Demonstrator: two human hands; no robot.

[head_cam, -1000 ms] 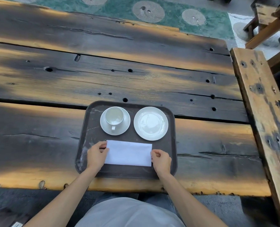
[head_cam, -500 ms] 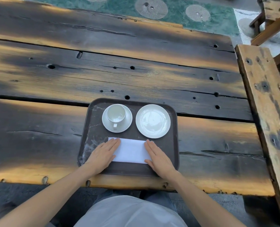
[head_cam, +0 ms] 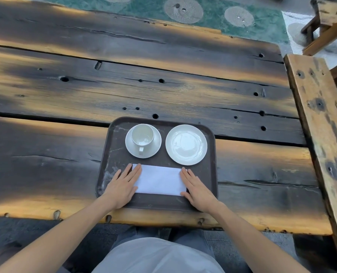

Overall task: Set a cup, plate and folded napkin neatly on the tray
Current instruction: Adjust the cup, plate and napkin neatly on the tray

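A dark brown tray lies on the wooden table near its front edge. At its back left a white cup stands upright on a white saucer, handle toward me. At the back right lies an empty white plate. A folded white napkin lies flat across the tray's front half. My left hand rests flat on the napkin's left end, fingers straight. My right hand lies flat on its right end in the same way.
The table is made of dark weathered planks with holes and gaps. A wooden bench plank runs along the right side. Wooden chair legs stand at the top right, over a green patterned floor.
One second ago both hands pinched the napkin's ends; then they flattened onto its middle. Now they have slid apart to its two ends, pressing it flat.
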